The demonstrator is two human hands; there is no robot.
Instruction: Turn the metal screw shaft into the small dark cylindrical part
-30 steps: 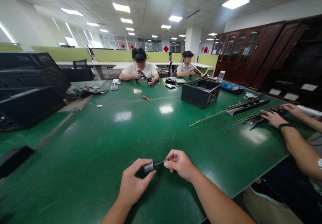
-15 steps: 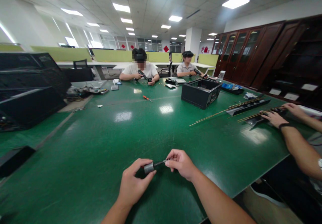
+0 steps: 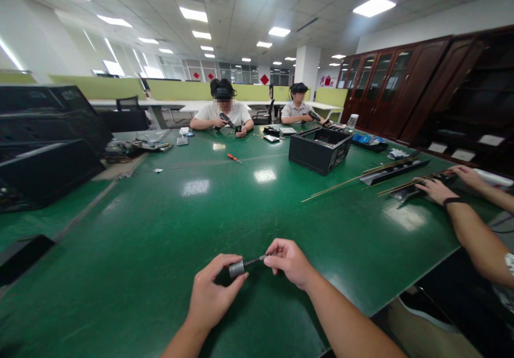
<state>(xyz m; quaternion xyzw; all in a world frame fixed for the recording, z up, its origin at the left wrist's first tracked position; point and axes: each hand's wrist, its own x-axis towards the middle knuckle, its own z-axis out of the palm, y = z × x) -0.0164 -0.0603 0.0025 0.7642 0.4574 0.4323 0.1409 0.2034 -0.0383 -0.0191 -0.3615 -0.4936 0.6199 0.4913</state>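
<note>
My left hand grips a short grey metal cylinder between thumb and fingers. A thin dark shaft runs from the cylinder toward the right. At the shaft's far end, my right hand pinches a small metal piece that looks coiled like a spring; the fingers partly cover it. Cylinder and shaft are joined in one line, tilted slightly up to the right. Both hands are just above the green tabletop, near its front edge.
Farther back lie an orange-handled screwdriver and a black computer case. Thin brass-coloured rods and dark metal rails stand right, by a co-worker's hands. More black cases are at left. Two people sit opposite, holding drill-like tools.
Hardly anything differs. My left hand and the cylinder have shifted a touch to the left, along with a slight shift of the view; both grips look the same.
</note>
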